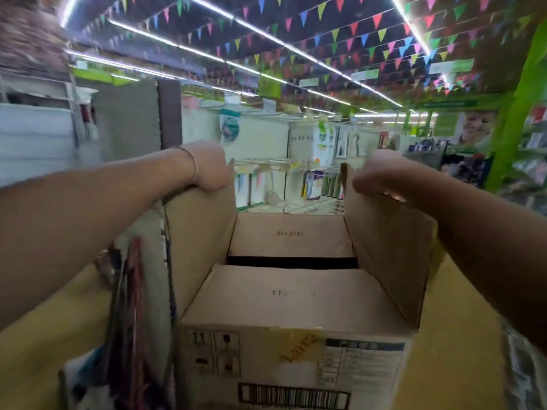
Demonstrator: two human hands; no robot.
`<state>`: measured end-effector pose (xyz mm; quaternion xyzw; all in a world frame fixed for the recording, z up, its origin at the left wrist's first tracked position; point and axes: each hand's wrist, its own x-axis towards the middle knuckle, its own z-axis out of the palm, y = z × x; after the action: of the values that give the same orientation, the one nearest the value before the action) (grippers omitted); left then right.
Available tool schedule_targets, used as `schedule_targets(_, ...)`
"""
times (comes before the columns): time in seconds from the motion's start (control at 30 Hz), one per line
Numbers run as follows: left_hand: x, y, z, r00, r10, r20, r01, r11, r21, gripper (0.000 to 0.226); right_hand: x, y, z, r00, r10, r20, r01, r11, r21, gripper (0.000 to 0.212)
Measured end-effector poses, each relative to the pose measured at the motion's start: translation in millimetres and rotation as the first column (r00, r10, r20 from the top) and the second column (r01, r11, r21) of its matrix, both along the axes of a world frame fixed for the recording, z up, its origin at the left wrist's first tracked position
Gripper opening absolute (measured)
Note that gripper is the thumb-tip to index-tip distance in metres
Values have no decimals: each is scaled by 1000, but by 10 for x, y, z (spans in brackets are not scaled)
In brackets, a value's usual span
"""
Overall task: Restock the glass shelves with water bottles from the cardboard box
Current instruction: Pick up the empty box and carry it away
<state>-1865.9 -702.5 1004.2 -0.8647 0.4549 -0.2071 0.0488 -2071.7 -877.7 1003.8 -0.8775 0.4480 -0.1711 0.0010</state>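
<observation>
gripping the two upright side flaps of a cardboard box (296, 297), both hands reach forward at arm's length. the left hand (208, 167) is curled over the top edge of the left flap (201, 241), its fingers folded out of sight on the far side, so they are holding the flap. a thin bracelet (192, 162) circles that wrist. the right hand (381, 173) is clamped on the top edge of the right flap (387, 247), fingers (365, 184) bent down over the cardboard.

below and between the hands, the two inner flaps lie nearly flat with a dark gap (291, 261) between them; what is inside the box cannot be told. no bottles show. the near wall of the box, closest to the camera, carries a barcode (293, 396), a printed label (361, 368) and a strip of yellow tape (299, 347).

beyond the fingers, straight ahead, stand white store shelves (266, 167) with hanging goods, blurred. overhead run strings of coloured flags (334, 34) and bright light strips (266, 34). a green pillar (515, 113) rises well right of the right hand. the floor (44, 335) under the box is yellowish.
</observation>
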Motion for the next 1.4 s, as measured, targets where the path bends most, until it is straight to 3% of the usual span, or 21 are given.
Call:
schedule_targets(0.33, 437, 1296, -75, 958, 274, -89, -267, 960, 78, 33, 1125, 818, -105, 967, 251, -47, -246, 965, 92, 18)
schedule_targets(0.63, 905, 3069, -235, 820, 511, -258, -534, 845, -22, 30, 2122, 2197, -159, 888, 453, -74, -435, 882, 184, 28)
schedule_targets(0.77, 1061, 3907, -297, 775, 580, -250, -601, 799, -10, 29, 2523, 2948, -210, 848, 522, -89, -499, 844, 196, 36)
schedule_targets(1.0, 1238, 5350, -406, 655, 688, -313, -715, 698, 38, 27, 3023, 4364, -376, 729, 672, -130, -643, 738, 203, 26)
schedule_targets(1.23, 1218, 6549, -476, 558, 800, -223, -808, 584, 75, 25, 3435, 5567, -544, 615, 789, -14, -765, 600, 235, 48)
schedule_targets(1.4, 1105, 7200, -494, 491, 822, -286, -865, 501, -46, 15, 3682, 6279, -539, 539, 842, -11, -826, 531, 191, 45)
